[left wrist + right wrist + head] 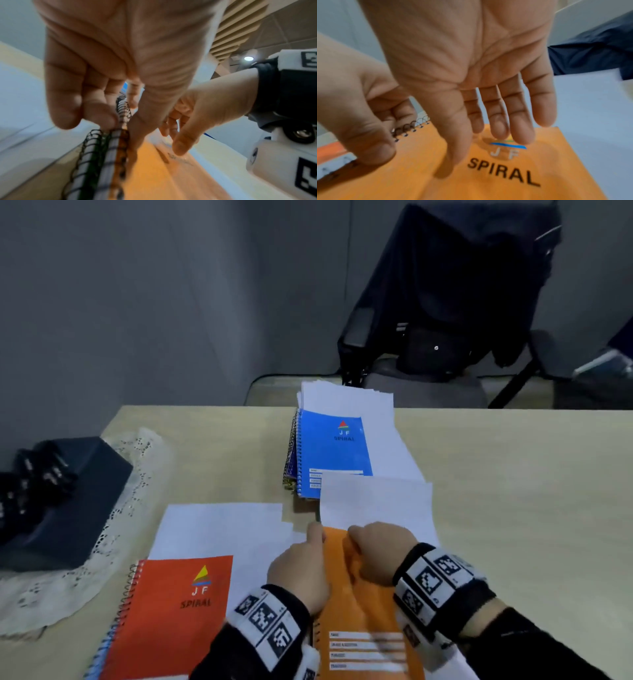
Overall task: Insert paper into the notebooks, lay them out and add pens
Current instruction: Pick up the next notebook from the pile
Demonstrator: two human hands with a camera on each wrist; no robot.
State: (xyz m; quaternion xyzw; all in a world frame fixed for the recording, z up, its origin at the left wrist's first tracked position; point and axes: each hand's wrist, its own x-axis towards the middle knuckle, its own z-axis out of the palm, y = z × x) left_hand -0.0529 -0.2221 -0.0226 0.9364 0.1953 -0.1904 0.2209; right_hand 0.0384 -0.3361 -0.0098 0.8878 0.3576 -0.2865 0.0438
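Note:
An orange spiral notebook (pixel 363 604) lies closed at the table's near edge, with a white sheet (pixel 376 501) sticking out past its far end. My left hand (pixel 301 570) grips its wire-bound left edge (pixel 409 128), thumb on the cover and fingers curled underneath. My right hand (pixel 380 549) rests on the orange cover (pixel 488 182), its fingers (pixel 518 121) straight and touching near the logo. To the left, a red notebook (pixel 174 611) lies on loose white paper (pixel 219 529). Farther back, a blue notebook (pixel 332 453) tops a stack of notebooks over more sheets.
A dark box (pixel 82 501) holding black pens (pixel 37 477) sits on a lace mat (pixel 137 474) at the left. Behind the table stands a chair (pixel 445 302) draped with a dark jacket. Bare tabletop (pixel 531 491) stretches to the right.

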